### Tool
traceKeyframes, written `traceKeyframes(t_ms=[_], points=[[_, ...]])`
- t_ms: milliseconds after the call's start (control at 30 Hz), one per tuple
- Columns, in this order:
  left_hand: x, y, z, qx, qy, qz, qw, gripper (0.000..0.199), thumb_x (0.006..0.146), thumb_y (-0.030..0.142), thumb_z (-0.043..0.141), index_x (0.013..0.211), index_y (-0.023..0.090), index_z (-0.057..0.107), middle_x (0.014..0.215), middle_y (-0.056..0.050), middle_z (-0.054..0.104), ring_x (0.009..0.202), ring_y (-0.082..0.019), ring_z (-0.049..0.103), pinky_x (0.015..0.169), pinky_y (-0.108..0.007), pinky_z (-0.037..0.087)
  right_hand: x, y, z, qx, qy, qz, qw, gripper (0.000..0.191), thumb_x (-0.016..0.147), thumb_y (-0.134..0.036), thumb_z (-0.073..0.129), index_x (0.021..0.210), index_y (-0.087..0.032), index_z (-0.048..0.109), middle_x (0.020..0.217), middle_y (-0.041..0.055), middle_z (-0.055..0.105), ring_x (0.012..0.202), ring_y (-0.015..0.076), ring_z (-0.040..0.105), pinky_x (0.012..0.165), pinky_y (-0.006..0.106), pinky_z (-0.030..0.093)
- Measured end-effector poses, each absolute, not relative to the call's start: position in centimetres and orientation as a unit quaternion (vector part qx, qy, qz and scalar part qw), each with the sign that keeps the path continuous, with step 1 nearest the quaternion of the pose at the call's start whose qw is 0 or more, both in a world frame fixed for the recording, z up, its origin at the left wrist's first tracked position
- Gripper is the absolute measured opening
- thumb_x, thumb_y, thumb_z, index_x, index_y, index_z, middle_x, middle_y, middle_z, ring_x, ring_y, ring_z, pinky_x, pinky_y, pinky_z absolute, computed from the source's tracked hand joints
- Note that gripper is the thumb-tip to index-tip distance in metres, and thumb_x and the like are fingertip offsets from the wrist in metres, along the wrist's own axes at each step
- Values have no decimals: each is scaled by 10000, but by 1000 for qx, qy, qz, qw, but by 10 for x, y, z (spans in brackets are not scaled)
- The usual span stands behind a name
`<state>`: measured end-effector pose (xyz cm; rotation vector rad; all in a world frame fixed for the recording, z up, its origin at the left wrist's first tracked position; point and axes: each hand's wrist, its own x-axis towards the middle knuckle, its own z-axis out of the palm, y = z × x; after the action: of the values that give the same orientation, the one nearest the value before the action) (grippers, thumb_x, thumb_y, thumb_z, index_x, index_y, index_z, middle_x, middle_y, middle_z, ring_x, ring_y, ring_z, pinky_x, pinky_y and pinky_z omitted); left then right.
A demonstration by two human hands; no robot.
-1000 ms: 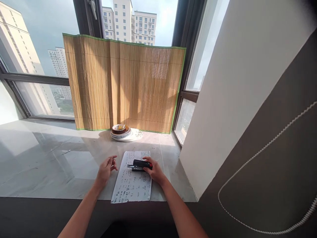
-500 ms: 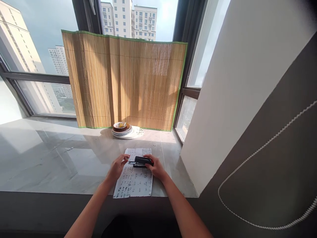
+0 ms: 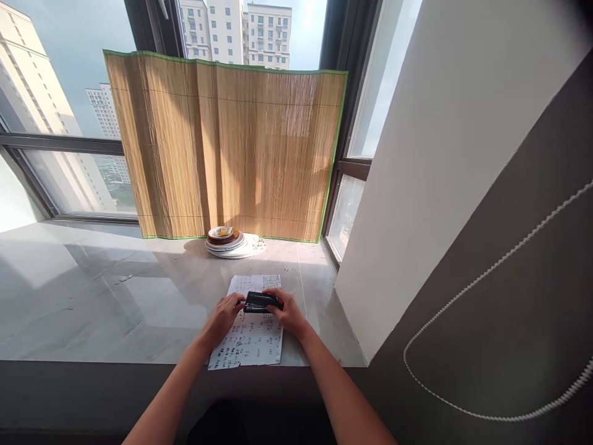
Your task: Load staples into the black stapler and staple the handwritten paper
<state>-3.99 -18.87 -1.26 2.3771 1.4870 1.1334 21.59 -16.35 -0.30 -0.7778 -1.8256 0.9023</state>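
A black stapler (image 3: 257, 302) is held level over a sheet of paper (image 3: 250, 346) covered in handwritten black marks. My right hand (image 3: 291, 316) grips the stapler's right end, thumb in front and fingers behind. At its left end, the fingertips of my left hand (image 3: 223, 316) are pinched together on the stapler's tip; the exact part between them is too small to make out. The paper lies on the pale marble sill (image 3: 139, 309), its lower edge at the sill's front edge.
Farther back stands a stack of plates and small dishes (image 3: 225, 240). Behind it a bamboo mat with green edging (image 3: 231, 148) leans against the window. A white wall (image 3: 417, 154) slants up on the right, with a beaded cord (image 3: 463, 296) hanging beside it.
My left hand has moved in from beside the stapler and now pinches its left end. The stapler's metal part that stuck out at the left is now covered by my fingers.
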Motion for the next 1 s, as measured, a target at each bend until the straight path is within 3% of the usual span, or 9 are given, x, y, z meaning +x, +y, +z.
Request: traceKeyframes(t_ms=[433,767,1000], points=[[-38,-197,-4,792,489,362,49,256,1042,384,471,1129,237,662,1112,-73,746,943,-260,662,832,-383,546,217,-168,4,-304,-743,372,466,443,822,-164,684,1246,-287,731,1080,50,689,1000,220,649,929,377,519],[-42,-195,-5,799,452,395,24,255,1038,399,547,1174,252,705,1157,-65,768,1017,-236,720,921,-381,565,220,-166,4,-296,-705,408,498,390,816,-229,716,1202,-262,764,1123,57,746,1069,256,683,960,412,541],[-37,-204,8,775,442,437,112,279,1020,453,568,1095,240,733,1200,-70,763,1126,-250,722,1024,-419,582,223,-164,6,-298,-663,465,506,389,819,-292,737,1204,-244,767,1183,73,762,1134,292,689,1005,470,553]])
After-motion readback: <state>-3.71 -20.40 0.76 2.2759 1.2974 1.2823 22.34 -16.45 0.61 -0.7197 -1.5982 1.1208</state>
